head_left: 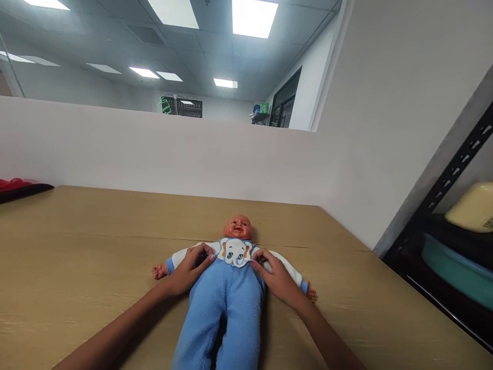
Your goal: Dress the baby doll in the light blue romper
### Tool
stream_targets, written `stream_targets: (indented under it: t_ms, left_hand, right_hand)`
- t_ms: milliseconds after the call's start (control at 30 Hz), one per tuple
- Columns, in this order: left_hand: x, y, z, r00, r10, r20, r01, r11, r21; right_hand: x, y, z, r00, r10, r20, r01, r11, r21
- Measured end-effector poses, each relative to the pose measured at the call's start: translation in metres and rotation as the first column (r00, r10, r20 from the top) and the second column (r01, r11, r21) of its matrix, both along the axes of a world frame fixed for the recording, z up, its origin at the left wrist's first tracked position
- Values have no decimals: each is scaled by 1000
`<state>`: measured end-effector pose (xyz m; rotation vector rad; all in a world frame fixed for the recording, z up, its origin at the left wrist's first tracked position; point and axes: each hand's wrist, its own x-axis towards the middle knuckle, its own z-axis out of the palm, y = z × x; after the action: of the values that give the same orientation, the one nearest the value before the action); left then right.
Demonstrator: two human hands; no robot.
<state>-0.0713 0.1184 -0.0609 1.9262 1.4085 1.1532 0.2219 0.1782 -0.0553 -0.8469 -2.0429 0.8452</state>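
A baby doll (238,227) lies on its back on the tabletop, head away from me and arms spread to both sides. It wears a fleece outfit (243,303) with light blue trousers and white sleeves with blue cuffs. An elephant face patch (235,252) covers the chest. My left hand (195,266) pinches the outfit at the left edge of the chest. On the opposite side, my right hand (274,272) has its fingertips closed on the cloth by the patch's lower right corner. The doll's feet are outside the view.
The wooden-coloured tabletop (96,246) meets a low white wall (173,154) at the back. A black metal shelf (427,246) on the right holds a teal container (458,270) and a pale yellow package (473,208). Something red and black (19,189) lies at the far left.
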Motion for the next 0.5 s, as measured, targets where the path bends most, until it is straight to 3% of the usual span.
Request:
stream_targets:
  t_ms: [167,333,400,500]
  left_hand:
    - [3,0,3,993,75,-90,-68,995,75]
    - [-18,8,1,904,286,-317,-220,948,229]
    - [-29,12,-3,870,324,-372,-267,944,195]
    - [-41,16,-5,883,275,-380,-276,960,52]
  right_hand:
    - [-2,8,-10,986,-145,80,137,986,91]
    - [12,16,-12,871,-436,226,353,876,328]
    - [20,18,-11,822,-484,299,382,859,340]
    - [30,18,-6,799,-429,422,366,903,225]
